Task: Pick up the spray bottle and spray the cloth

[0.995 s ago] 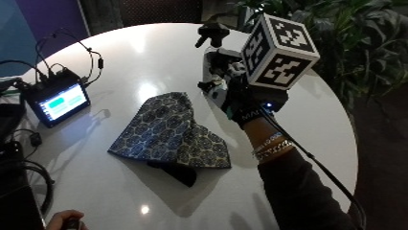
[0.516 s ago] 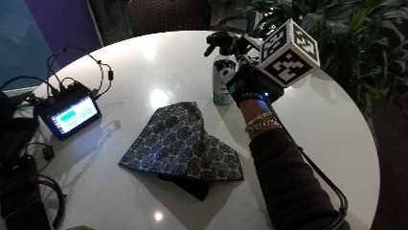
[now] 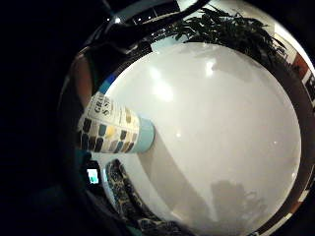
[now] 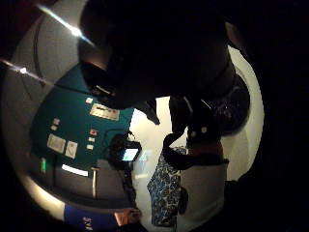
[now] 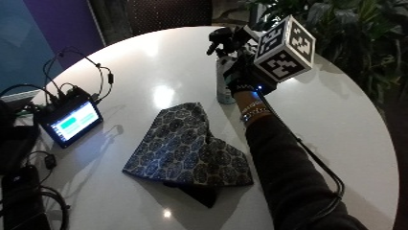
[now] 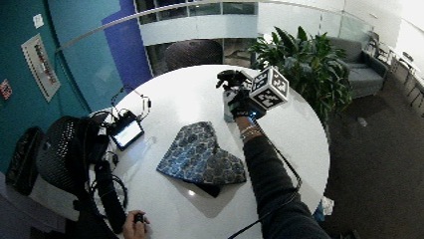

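**A:** Outside view first: your gloved right hand (image 5: pixel 245 76) is reaching the spray bottle (image 5: pixel 224 86), which is standing upright on the white tabletop (image 5: pixel 331 124) at the far side, just beyond the patterned cloth (image 5: pixel 188 148). Hand's right against the bottle's body, below the black trigger head (image 5: pixel 220 40). Are the fingers actually wrapped round it? I can't tell, the glove's hiding them.

**B:** The wide view is showing the same thing: hand (image 6: pixel 240 103) at the bottle, cloth (image 6: pixel 202 159) lying flat and partly folded between you and it, so you're stretching over it.

**A:** Little-finger palm view: the bottle's label (image 3: pixel 115 130) is sitting close to your palm, its base looking planted on the tabletop (image 3: pixel 221 123). So I'd say it's not lifted yet.

**B:** The thumb-side view is mostly dark; the cloth (image 4: pixel 166 191) is showing below, near a small lit screen (image 4: pixel 129 153).

**A:** My guess: you're going for the body so a finger can reach the trigger afterwards.
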Available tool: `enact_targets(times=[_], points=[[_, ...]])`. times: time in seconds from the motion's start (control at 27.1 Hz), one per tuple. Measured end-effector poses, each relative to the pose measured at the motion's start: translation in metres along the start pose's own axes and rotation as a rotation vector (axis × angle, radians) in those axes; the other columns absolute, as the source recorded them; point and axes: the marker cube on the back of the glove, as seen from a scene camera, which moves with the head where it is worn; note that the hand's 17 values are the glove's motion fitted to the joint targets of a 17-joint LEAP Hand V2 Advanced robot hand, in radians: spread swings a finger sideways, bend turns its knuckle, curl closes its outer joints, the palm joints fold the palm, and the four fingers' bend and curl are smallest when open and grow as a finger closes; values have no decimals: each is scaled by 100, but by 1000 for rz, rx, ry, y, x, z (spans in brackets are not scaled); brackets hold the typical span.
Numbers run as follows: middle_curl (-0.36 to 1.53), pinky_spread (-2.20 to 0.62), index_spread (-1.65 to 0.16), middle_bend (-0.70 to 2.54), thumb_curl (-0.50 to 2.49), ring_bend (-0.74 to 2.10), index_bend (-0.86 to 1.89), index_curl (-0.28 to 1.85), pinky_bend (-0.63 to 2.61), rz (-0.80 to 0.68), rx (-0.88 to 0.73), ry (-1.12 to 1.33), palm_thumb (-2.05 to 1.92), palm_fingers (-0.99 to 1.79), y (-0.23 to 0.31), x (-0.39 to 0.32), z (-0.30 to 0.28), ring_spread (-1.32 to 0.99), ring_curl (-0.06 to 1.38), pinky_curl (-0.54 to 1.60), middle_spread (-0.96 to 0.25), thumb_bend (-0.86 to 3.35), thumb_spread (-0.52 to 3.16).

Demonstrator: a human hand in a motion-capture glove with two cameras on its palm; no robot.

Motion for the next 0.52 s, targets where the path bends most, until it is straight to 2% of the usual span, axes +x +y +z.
enact_targets(times=[0.37,0.52], points=[[37,21,-29,30,33,30,19,32,14,-68,106,-197,83,83,-5,8,12,-5,30,29,-7,7,116],[37,18,-29,27,34,18,42,39,10,-91,166,-249,84,90,-7,12,14,-9,28,26,-9,5,113]])
